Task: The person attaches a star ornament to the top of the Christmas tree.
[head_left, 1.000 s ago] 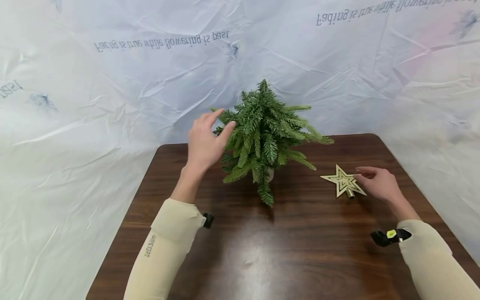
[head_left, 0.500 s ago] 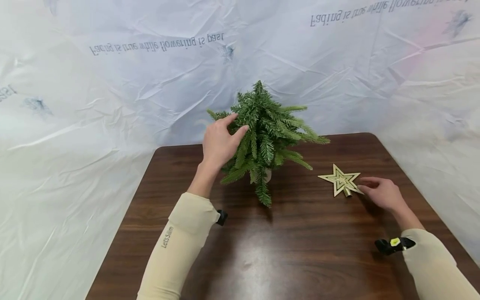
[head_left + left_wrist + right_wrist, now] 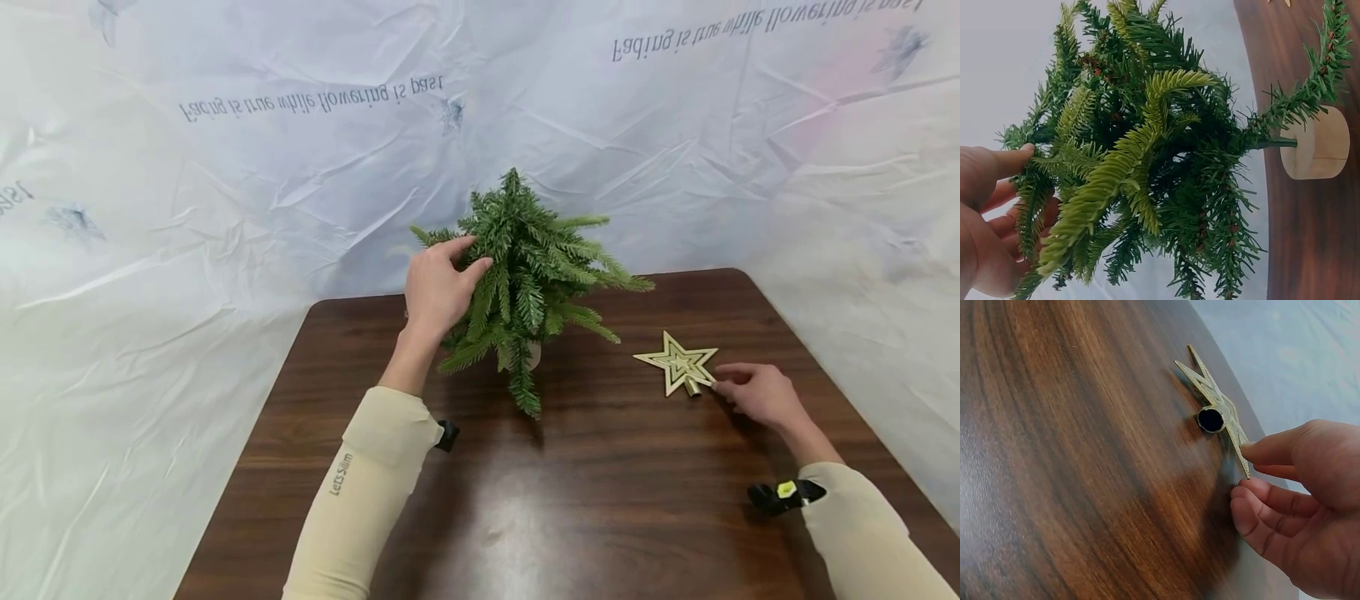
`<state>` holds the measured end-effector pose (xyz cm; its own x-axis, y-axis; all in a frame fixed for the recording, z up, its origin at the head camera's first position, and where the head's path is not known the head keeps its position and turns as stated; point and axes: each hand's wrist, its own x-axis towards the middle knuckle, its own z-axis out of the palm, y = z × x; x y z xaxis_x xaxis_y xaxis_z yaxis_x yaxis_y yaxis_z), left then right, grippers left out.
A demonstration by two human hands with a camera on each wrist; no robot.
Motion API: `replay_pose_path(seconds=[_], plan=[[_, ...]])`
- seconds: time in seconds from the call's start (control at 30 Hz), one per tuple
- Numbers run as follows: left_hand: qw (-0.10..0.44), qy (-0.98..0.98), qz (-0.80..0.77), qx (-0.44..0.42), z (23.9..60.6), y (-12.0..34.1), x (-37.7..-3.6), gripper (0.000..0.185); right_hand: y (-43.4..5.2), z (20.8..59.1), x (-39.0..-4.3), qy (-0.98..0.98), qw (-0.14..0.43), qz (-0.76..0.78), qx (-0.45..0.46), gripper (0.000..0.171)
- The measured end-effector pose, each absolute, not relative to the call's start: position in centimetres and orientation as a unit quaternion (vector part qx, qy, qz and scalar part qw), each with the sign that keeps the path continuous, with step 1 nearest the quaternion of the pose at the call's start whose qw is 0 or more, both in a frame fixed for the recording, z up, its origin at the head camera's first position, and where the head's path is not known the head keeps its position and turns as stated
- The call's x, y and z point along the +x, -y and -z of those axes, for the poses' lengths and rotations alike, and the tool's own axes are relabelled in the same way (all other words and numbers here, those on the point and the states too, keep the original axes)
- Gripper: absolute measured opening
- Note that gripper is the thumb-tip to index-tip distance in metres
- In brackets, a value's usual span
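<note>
A small artificial Christmas tree [image 3: 517, 275] stands upright on the table, its round wooden base [image 3: 1319, 144] partly visible in the left wrist view. My left hand [image 3: 438, 287] is at the tree's upper left, thumb in front and fingers curled behind, holding a branch [image 3: 1035, 200]. To the right lies a gold star tree topper [image 3: 678, 364] with layered outlines and a short hollow socket [image 3: 1210, 420]. My right hand [image 3: 761, 396] pinches the star's lower right point between thumb and fingers. In the right wrist view the star looks tilted, nearly edge-on.
The dark wood-grain table [image 3: 600, 500] has rounded back corners. Behind and beside it hangs a wrinkled pale plastic sheet [image 3: 300, 167] with printed lettering. Dark wrist cameras [image 3: 783, 496] sit at both cuffs. One long branch droops toward the table's front.
My left hand has moved right, from beside the tree into its upper left branches. My right hand has shifted down to the star's lower right point and taken hold. Tree and star stay put.
</note>
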<state>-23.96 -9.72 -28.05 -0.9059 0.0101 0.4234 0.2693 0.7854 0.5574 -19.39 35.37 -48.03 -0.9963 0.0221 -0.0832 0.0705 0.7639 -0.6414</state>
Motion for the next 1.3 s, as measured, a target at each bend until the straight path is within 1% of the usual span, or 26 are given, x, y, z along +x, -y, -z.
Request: replay_pose_path(seconds=[0.37,0.83,0.97,1.2,1.3], plan=[[0.204,0.923,0.319,-0.065,28.7,9.3,-24.2,0.044,-35.2,48.7,-19.2,-0.942,0.026,0.332,0.035,0.039],[0.221,0.917,0.325,-0.074,29.5,9.2,-24.3,0.041,-35.0,49.4,-19.6,-0.954,-0.013,0.296,0.047,0.036],[0.226,0.915,0.326,-0.076,29.4,9.3,-24.2,0.040,-34.9,49.3,-19.5,-0.936,0.002,0.348,0.055,0.038],[0.227,0.914,0.328,-0.076,29.2,9.4,-24.0,0.040,-35.3,49.5,-19.7,-0.868,0.021,0.489,0.085,0.046],[0.225,0.914,0.329,-0.072,29.2,9.4,-24.0,0.041,-35.5,49.6,-19.8,-0.824,0.025,0.557,0.103,0.043]])
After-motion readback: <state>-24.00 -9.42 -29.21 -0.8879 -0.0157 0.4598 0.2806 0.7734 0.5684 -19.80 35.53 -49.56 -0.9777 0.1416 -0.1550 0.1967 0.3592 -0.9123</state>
